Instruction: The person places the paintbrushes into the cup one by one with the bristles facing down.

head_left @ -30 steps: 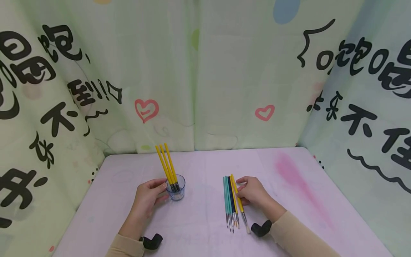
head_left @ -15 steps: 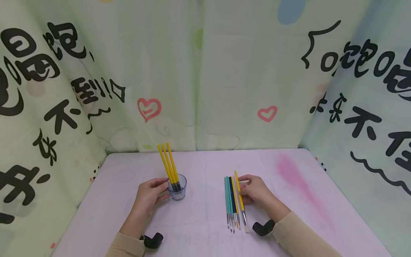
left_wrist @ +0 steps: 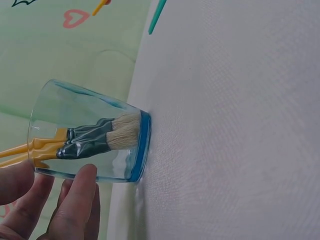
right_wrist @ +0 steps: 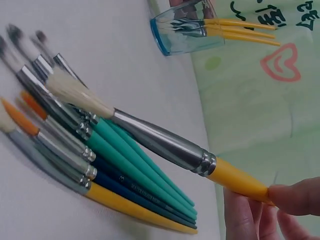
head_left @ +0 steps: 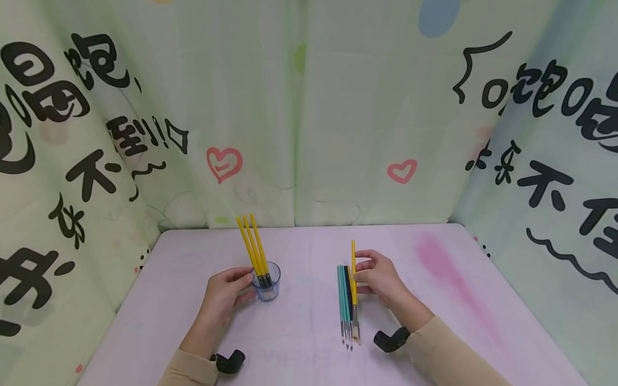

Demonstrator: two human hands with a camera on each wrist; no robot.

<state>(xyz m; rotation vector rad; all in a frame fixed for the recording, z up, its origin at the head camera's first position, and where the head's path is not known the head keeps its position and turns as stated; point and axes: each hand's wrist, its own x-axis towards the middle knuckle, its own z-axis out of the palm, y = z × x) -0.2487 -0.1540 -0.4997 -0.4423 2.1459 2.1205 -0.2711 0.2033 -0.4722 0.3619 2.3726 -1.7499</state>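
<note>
Bristles down, three yellow-handled paintbrushes point(head_left: 253, 247) lean in a small clear glass cup point(head_left: 273, 289) with a bluish base. My left hand point(head_left: 223, 294) holds this cup from the left, thumb near the rim and fingers along its side. Between thumb and fingers, my right hand point(head_left: 381, 274) pinches another yellow-handled paintbrush point(right_wrist: 160, 142) with pale bristles and a silver ferrule. Its bristles point toward me, and it is raised over a row of paintbrushes point(head_left: 344, 295). That row has teal, dark blue and yellow handles, side by side on the table.
The pale pink table point(head_left: 299, 343) has a darker pink streak point(head_left: 449, 279) at the right. Printed curtains point(head_left: 338, 134) with black lettering and red hearts enclose it at the back and sides. Black wrist mounts point(head_left: 230, 362) sit at both sleeves.
The right hand has lifted the yellow-handled paintbrush off the table beside the row and moved it up and slightly left over the other brushes. The left hand and cup stay put.
</note>
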